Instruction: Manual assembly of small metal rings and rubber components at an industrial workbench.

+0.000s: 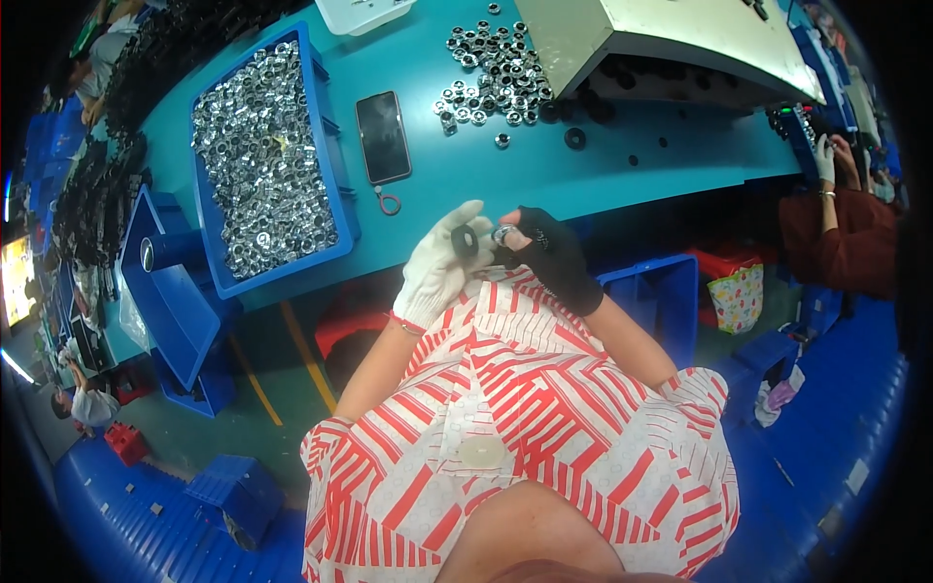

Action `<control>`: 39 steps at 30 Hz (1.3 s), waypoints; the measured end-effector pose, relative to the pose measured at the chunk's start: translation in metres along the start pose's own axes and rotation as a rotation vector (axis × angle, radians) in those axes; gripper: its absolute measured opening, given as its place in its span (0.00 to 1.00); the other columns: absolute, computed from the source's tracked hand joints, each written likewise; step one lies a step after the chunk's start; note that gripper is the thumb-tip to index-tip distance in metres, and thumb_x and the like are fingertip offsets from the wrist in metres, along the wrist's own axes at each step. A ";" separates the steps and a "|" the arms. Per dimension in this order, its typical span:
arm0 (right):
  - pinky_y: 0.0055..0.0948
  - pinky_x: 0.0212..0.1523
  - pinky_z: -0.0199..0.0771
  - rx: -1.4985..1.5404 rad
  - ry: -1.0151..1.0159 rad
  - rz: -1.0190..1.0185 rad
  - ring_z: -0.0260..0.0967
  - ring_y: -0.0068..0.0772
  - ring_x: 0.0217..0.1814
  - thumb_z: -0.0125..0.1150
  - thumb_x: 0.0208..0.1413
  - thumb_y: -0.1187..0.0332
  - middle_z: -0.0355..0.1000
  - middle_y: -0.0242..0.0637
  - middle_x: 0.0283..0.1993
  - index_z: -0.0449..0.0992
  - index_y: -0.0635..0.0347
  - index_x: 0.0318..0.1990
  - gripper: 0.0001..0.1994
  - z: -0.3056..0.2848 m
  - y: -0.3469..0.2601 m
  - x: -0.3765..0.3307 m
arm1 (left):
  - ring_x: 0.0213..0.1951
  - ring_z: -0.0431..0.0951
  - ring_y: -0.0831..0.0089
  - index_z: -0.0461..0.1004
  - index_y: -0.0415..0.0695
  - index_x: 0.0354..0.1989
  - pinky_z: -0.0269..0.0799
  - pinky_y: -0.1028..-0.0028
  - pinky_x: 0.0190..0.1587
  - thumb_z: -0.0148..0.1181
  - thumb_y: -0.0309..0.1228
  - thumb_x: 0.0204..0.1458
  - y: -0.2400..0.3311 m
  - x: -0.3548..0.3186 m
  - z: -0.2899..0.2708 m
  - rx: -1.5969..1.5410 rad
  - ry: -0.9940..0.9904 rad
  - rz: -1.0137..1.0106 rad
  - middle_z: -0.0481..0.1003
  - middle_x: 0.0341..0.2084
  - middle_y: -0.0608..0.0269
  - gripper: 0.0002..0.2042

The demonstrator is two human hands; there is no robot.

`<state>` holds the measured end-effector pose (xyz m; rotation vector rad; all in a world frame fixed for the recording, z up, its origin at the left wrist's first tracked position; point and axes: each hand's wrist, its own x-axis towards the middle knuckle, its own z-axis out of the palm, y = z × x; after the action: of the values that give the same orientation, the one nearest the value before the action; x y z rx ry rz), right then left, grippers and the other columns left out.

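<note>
My left hand (pixel 428 284), in a white glove, is closed on a small black ring (pixel 466 242) held between thumb and fingers. Close beside it, my right hand (pixel 557 260) wears a black glove with bare fingertips. Those fingertips pinch a small shiny silver ring-shaped part (pixel 501 234), facing the black ring; whether the two touch I cannot tell. Both hands are in front of my body at the table's near edge. Beyond them, a heap of silver-and-black ring parts (pixel 501 73) lies on the teal table (pixel 428 107). Loose black rings (pixel 575 139) lie to its right.
A blue bin (pixel 343 219) full of shiny ring parts stands at left, beside a phone (pixel 384 136) with a ring strap (pixel 389 202). A pale slanted metal housing (pixel 671 29) is at far right; a white tray (pixel 362 17) at the back. A co-worker (pixel 841 233) sits to the right.
</note>
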<state>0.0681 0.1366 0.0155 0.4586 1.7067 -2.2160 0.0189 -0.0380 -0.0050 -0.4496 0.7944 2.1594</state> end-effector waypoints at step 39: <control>0.26 0.37 0.69 -0.508 0.104 -0.445 0.69 0.30 0.35 0.62 0.51 0.73 0.70 0.36 0.35 0.76 0.62 0.37 0.07 0.004 0.028 0.013 | 0.44 0.76 0.68 0.59 0.27 0.56 0.75 0.71 0.51 0.46 0.19 0.56 -0.016 -0.001 -0.011 0.203 -0.003 0.168 0.69 0.45 0.49 0.19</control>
<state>0.0683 0.1247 -0.0136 0.0703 2.5244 -1.9192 0.0325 -0.0374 -0.0190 -0.2839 1.0707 2.2020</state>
